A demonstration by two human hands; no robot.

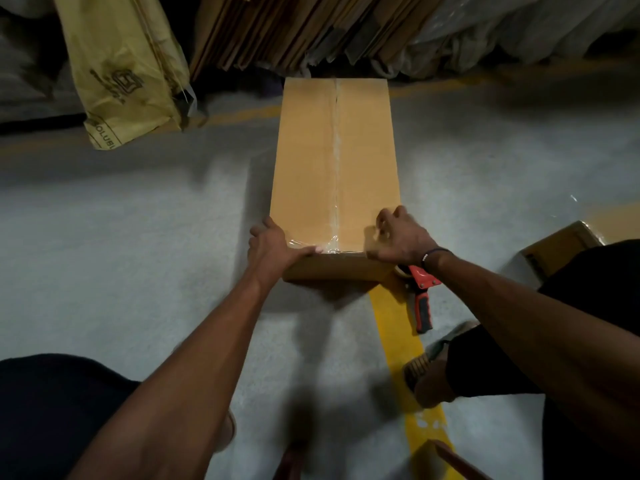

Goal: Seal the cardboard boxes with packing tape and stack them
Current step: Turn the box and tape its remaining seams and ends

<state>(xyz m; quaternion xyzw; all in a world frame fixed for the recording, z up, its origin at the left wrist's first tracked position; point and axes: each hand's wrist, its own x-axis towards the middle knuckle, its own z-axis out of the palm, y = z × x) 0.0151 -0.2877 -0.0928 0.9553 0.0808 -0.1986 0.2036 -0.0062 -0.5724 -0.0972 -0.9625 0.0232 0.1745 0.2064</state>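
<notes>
long cardboard box flat on grey floor, long axis running away toward flattened cartons at wall, clear tape along centre seam. left grip released, fingers flat on near edge; right grip curled, blurred, can't tell what's held. tape gun on floor by near-right corner, on yellow line.

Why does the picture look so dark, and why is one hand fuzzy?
Head view: dim light, dark corners, shadows on the floor; the right hand is motion-blurred, the left hand sharper; tape on the box glints; the wide lens bends edges.
</notes>
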